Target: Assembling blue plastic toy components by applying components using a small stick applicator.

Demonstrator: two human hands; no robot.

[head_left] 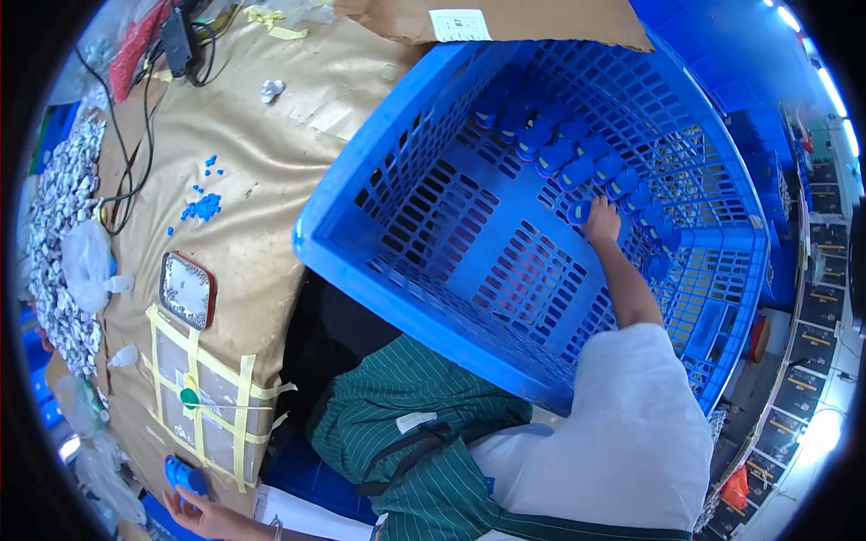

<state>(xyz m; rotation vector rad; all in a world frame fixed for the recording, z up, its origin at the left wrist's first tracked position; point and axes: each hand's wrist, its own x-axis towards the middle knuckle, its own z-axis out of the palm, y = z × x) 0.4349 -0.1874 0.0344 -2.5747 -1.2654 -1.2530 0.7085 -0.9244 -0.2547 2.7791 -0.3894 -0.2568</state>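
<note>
Inside the big blue plastic crate (311, 216), my right hand (603, 223) is closed with its fingers at a small rounded blue part (579, 212). Similar blue parts (577, 171) lie in rows beyond and beside it, along the crate's far and right sides. At the lower left, my left hand (194, 516) is open, its fingers apart. The fingertips are at a blue part (183, 474) near the worktable's front edge; whether they touch it is hard to make out.
The worktable has a wrinkled tan cover (244, 153). On it are a shallow tray (188, 289), a taped panel (212, 397) with a green-topped stick (189, 397), and blue bits (203, 207). Many silvery pieces (68, 225) lie at the left. Cardboard (559, 18) overhangs the crate's far rim.
</note>
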